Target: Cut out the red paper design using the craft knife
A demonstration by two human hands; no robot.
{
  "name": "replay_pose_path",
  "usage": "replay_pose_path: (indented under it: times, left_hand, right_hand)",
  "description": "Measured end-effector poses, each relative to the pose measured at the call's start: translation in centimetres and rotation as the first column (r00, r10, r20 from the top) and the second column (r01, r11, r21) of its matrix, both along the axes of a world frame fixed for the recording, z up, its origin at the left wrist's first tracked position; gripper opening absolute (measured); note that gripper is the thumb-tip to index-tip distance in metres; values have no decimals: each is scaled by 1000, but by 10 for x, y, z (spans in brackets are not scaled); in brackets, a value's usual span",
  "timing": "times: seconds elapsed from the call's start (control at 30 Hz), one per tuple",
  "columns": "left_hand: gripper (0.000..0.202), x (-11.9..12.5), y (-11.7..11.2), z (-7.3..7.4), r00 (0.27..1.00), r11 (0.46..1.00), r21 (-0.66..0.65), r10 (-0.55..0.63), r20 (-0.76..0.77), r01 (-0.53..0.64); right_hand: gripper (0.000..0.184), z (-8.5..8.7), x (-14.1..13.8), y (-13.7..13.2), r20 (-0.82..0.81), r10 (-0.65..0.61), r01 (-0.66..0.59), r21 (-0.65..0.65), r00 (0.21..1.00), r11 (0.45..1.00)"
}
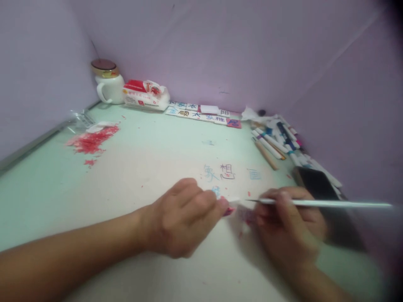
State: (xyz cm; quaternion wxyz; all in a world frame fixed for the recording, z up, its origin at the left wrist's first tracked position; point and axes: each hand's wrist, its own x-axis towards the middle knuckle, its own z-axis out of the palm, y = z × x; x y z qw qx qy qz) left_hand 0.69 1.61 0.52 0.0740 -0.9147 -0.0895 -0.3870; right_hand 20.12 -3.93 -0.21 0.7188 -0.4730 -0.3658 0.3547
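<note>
My left hand [185, 218] rests on the pale green table [141, 167] with its fingers pinched on a small pink and white piece [229, 209]. To its right, my right hand [288, 226] is closed round a long thin silver tool [321, 203], held level, its tip pointing left at that piece. Just beyond the hands, coloured characters [226, 173] are drawn on the table top. The picture is blurred by motion.
A heap of red shavings [92, 141] lies at the left. At the back stand a white lidded mug [108, 86], a tissue pack [145, 95] and a row of character tiles [201, 114]. Markers [277, 140] and a dark phone [316, 183] lie at the right.
</note>
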Motion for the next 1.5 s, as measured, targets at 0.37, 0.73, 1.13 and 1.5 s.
replay_pose_path:
  times: [0.37, 0.73, 1.13, 1.5]
  left_hand:
    - [24, -3, 5, -4, 995, 866, -496, 13, -101, -62]
    - [36, 0, 2, -8, 950, 767, -601, 34, -312, -225]
    - [30, 1, 1, -7, 940, 807, -547, 31, -341, -225]
    - [23, 3, 0, -4, 931, 810, -529, 54, -361, -252]
  right_hand:
    - [16, -4, 8, 3, 54, 46, -46, -8, 998, 999]
    - [24, 3, -17, -9, 361, 152, -44, -290, 920, 956]
    - [27, -9, -12, -13, 489, 212, -129, -198, 846, 972]
    - [22, -13, -16, -11, 671, 181, -172, -80, 719, 982]
